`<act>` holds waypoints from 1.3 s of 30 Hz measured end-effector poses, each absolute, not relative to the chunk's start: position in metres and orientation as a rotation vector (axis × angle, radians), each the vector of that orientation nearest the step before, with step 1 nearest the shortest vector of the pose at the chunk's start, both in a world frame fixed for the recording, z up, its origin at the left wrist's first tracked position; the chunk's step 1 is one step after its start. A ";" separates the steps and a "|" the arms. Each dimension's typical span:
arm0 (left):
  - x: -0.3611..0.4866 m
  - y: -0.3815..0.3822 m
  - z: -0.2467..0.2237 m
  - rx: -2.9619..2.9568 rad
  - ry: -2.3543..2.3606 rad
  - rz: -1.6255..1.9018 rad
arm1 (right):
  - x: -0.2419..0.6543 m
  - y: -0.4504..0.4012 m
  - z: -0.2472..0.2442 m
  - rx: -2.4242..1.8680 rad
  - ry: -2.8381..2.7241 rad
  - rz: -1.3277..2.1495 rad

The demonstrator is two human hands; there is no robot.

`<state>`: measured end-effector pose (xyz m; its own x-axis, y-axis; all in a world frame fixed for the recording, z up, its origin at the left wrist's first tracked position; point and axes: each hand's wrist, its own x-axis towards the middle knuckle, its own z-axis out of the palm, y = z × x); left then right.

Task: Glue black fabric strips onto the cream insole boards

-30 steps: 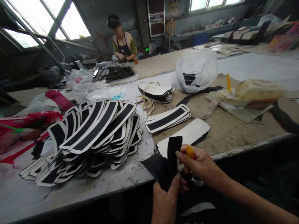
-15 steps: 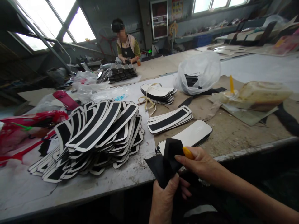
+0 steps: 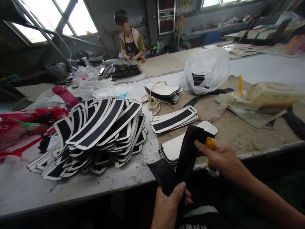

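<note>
My left hand (image 3: 170,198), near the table's front edge, is closed around black strips (image 3: 188,152) of thin, flexible material. One strip end points left; another rises toward my right hand (image 3: 219,156). The thumb and fingers of that hand pinch the upper strip. A yellow-handled tool (image 3: 210,143) is also tucked in the right hand, its lower end partly hidden and smeared whitish. Behind the strips lies a stack of white curved panels (image 3: 172,148) with dark edges. Just beyond it sits a smaller stack of white panels (image 3: 173,121) bearing a black band.
A large fanned pile of black-banded panels (image 3: 102,127) covers the left. Farther back are a tied panel bundle (image 3: 163,92), a clear plastic bag (image 3: 209,71) and a cut-open container (image 3: 274,97) with yellowish residue. A person (image 3: 131,44) works across the table.
My right hand has moved right and slightly up, drawing the black strip out longer from my left hand. The left hand stays nearly in place. The view has shifted slightly.
</note>
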<state>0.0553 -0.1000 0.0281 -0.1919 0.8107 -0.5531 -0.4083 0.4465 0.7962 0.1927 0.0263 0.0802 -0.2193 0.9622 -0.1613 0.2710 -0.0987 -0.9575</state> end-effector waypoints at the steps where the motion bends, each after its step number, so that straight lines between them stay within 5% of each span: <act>1: 0.056 -0.100 0.028 0.373 1.350 1.141 | 0.193 0.026 0.080 -1.385 -1.520 1.366; 12: 0.039 -0.094 0.033 -0.004 1.184 1.367 | 0.223 0.030 0.107 -1.143 -1.199 1.918; 19: 0.048 -0.100 0.036 -0.014 0.886 1.454 | 0.187 0.007 0.097 -1.011 -1.713 2.154; 29: 0.051 -0.095 0.048 0.091 1.049 1.570 | 0.176 0.003 0.069 -0.922 -2.210 1.708; 39: 0.045 -0.099 0.042 0.056 1.156 1.547 | 0.187 0.008 0.061 -1.301 -2.034 1.547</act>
